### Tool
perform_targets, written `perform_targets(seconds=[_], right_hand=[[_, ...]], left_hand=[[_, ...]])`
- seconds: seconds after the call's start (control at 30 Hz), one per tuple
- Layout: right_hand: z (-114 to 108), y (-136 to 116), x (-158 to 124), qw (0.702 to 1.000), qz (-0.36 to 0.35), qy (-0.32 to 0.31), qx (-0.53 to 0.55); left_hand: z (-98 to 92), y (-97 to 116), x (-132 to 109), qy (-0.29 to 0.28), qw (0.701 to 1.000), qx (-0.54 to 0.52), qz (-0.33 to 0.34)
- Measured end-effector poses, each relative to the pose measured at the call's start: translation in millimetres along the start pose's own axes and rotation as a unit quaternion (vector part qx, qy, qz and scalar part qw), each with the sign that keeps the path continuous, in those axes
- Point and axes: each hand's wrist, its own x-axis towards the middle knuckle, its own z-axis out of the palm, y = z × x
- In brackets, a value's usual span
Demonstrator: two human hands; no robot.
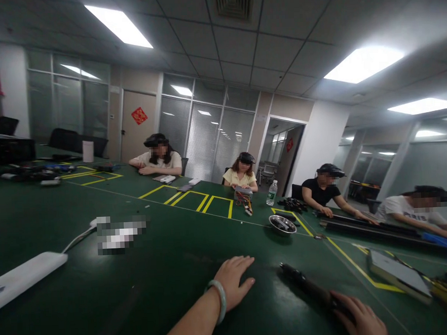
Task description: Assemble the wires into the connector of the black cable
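My left hand (234, 280) lies flat on the green table (157, 269), fingers stretched out and empty, a pale green bangle on its wrist. My right hand (358, 317) is at the bottom right, its fingers wrapped round the near end of a long dark tool (306, 285) that lies on the table and points toward the far left. A metal bowl (282, 224) sits beyond both hands.
A white power strip (23, 277) with its cable lies at the left. Several other people sit along the far and right sides, with a water bottle (271, 193), wires, a long black tray (370, 227) and a grey laptop (398, 273). Yellow tape marks bays on the table.
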Motion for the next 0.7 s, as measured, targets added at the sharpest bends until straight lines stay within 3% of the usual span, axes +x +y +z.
perform_targets(seconds=[0.13,0.23,0.47,0.6,0.7], right_hand=[[30,-83,15,0.994,-0.087,-0.061,0.015],[37,-113,20,0.993,-0.096,-0.067,0.012],[24,-121,2,0.995,-0.081,-0.059,0.017],[8,-120,-5,0.994,-0.094,-0.048,-0.006],[-17,-86,-10,0.997,0.025,-0.042,-0.068]], left_hand=[[-5.2,8,-2,0.041,0.999,0.025,0.024],[-4.4,10,0,0.050,0.998,0.033,0.024],[9.5,-2,8,-0.030,0.999,0.024,0.017],[18.4,-32,10,-0.089,0.994,0.015,-0.059],[25.5,-57,18,-0.114,0.985,0.026,-0.124]])
